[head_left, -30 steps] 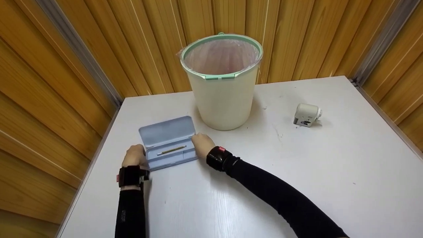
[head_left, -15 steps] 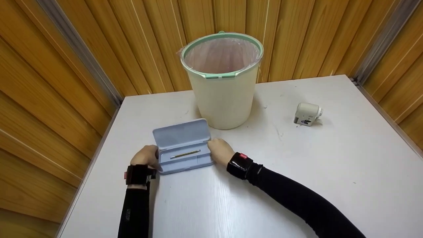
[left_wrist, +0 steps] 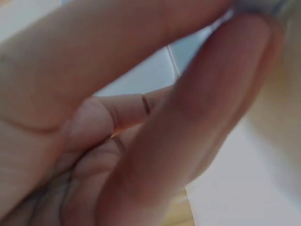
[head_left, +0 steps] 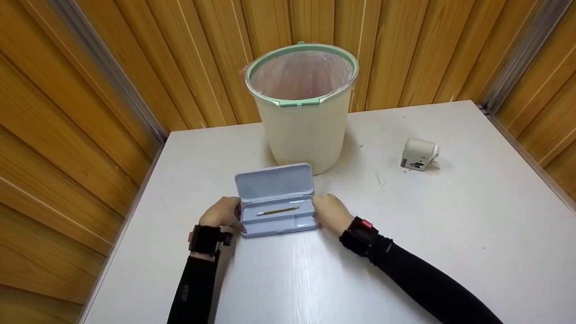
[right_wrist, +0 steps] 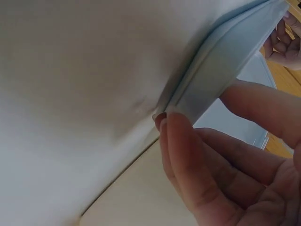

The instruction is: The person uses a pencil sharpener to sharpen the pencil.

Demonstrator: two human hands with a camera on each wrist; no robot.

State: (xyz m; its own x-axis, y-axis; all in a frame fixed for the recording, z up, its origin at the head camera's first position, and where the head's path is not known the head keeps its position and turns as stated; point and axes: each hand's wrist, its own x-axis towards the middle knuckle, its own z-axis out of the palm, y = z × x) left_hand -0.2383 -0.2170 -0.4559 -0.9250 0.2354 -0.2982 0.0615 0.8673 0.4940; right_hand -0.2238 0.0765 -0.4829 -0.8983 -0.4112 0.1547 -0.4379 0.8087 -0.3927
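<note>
An open light-blue pencil case lies in front of the bin, its lid raised at the back. Inside, in the rear compartment, rests a thin golden-brown pencil with a pale end. My left hand holds the case by its left end. At the opposite end my right hand grips the short side. The right wrist view shows the right fingers pinching the edge of the case close to the white surface. In the left wrist view the curled fingers hide most of the case.
A cream bin with a green rim and a clear liner stands right behind the case. Further right sits a small cream device with a knob, resembling a pencil sharpener. Wood-patterned walls border the white table.
Both hands have moved the open pencil case to the right, with the pencil inside, until it stands before the bin. The bin and the small device stay where they were.
</note>
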